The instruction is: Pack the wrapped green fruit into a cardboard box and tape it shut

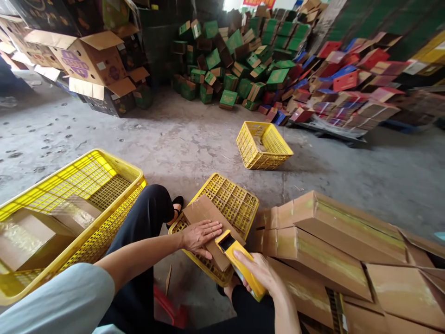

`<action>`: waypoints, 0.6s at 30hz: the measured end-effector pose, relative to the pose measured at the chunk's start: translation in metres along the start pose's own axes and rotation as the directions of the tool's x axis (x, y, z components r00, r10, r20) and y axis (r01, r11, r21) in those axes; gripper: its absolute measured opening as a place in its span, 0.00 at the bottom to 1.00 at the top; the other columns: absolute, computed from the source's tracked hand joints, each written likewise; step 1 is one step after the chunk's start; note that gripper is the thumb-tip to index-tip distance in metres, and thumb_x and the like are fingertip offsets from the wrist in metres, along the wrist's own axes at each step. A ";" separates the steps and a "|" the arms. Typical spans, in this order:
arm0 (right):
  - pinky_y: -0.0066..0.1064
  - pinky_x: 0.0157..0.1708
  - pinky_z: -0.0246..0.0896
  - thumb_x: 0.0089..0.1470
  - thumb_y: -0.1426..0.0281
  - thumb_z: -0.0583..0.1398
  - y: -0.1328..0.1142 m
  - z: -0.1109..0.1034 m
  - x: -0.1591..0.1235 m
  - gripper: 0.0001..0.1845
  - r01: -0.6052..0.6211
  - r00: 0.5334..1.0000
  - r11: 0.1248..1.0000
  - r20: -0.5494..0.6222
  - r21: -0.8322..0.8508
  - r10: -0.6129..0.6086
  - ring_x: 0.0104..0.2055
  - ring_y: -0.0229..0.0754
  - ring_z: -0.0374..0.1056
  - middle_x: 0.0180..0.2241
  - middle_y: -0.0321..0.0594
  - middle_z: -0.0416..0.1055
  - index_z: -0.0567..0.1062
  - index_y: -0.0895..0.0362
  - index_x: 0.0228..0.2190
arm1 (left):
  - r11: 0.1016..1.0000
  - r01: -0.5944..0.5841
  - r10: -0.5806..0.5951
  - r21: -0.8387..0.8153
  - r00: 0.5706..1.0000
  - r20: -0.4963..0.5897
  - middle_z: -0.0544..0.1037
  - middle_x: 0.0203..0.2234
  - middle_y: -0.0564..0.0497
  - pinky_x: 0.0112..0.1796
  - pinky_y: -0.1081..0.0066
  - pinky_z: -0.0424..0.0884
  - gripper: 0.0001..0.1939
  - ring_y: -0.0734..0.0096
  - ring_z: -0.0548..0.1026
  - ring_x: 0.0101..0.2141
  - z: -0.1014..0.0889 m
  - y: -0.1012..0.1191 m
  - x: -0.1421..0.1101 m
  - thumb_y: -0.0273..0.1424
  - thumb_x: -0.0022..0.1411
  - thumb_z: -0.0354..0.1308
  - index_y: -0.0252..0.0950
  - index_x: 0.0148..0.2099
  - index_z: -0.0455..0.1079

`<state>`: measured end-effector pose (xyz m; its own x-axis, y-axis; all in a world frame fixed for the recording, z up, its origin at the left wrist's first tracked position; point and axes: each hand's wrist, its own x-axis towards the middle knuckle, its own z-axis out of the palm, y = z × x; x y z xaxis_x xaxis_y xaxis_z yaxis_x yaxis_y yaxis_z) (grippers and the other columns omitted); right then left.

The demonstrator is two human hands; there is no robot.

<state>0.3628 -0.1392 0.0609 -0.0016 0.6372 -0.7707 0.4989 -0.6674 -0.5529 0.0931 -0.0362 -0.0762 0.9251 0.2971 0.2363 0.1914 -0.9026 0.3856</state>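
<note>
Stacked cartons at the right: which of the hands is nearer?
Right. The right hand, gripping the yellow tool, is just left of the stacked cartons; the left hand is farther left, resting on the brown cardboard.

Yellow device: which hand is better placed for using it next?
Right, likely: the right hand grips the yellow device, its head at the cardboard box. The left hand lies on that box, better suited to steadying it.
</note>
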 end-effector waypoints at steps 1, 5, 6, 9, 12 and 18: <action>0.27 0.16 0.66 0.60 0.45 0.58 0.003 0.000 0.000 0.28 -0.007 1.000 1.000 -0.002 0.006 0.007 0.17 0.43 0.72 0.17 0.42 0.76 0.74 0.58 0.30 | 1.000 0.001 -0.001 -0.001 1.000 0.003 0.50 0.74 0.31 0.71 0.53 0.45 0.55 0.49 0.47 0.74 0.000 0.000 0.000 0.61 0.69 0.53 0.30 0.79 0.36; 0.26 0.16 0.65 0.60 0.42 0.58 0.014 0.001 0.004 0.30 -0.013 1.000 0.999 0.003 0.047 0.013 0.17 0.41 0.71 0.16 0.40 0.75 0.73 0.57 0.30 | 1.000 0.007 -0.007 -0.016 1.000 0.009 0.51 0.74 0.31 0.71 0.52 0.46 0.55 0.48 0.48 0.74 -0.002 0.001 0.001 0.61 0.68 0.54 0.30 0.79 0.38; 0.26 0.16 0.65 0.60 0.41 0.58 0.016 0.001 0.005 0.30 -0.014 1.000 0.998 0.011 0.062 0.013 0.17 0.41 0.71 0.17 0.40 0.74 0.72 0.57 0.30 | 1.000 0.008 -0.008 -0.020 1.000 0.004 0.51 0.74 0.31 0.71 0.51 0.46 0.55 0.48 0.48 0.74 -0.002 0.001 0.001 0.61 0.68 0.54 0.30 0.79 0.38; 0.26 0.16 0.65 0.59 0.41 0.59 0.019 0.000 0.006 0.30 -0.013 1.000 0.996 0.023 0.091 0.011 0.18 0.41 0.72 0.17 0.39 0.75 0.72 0.56 0.31 | 1.000 0.005 -0.005 -0.029 1.000 -0.012 0.51 0.74 0.31 0.71 0.51 0.46 0.55 0.48 0.48 0.74 -0.002 0.001 0.001 0.61 0.68 0.54 0.30 0.79 0.39; 0.26 0.17 0.66 0.59 0.41 0.59 0.018 -0.002 0.005 0.29 -0.004 1.000 0.996 0.025 0.088 0.002 0.19 0.41 0.72 0.18 0.39 0.75 0.71 0.56 0.32 | 0.999 -0.004 0.003 -0.035 1.000 -0.013 0.50 0.74 0.31 0.71 0.52 0.46 0.54 0.49 0.47 0.74 -0.003 0.000 0.001 0.60 0.69 0.54 0.29 0.79 0.39; 0.26 0.17 0.65 0.62 0.44 0.57 0.013 -0.003 0.007 0.28 -0.011 1.000 0.999 0.021 0.037 0.010 0.17 0.41 0.71 0.17 0.40 0.75 0.72 0.58 0.32 | 1.000 0.009 -0.009 -0.012 1.000 0.016 0.45 0.75 0.31 0.70 0.47 0.46 0.55 0.42 0.46 0.74 -0.005 0.005 0.003 0.63 0.66 0.54 0.31 0.79 0.43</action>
<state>0.3714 -0.1419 0.0493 -0.0145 0.6222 -0.7828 0.4665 -0.6882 -0.5557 0.0956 -0.0379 -0.0691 0.9287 0.2998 0.2184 0.1956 -0.8961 0.3984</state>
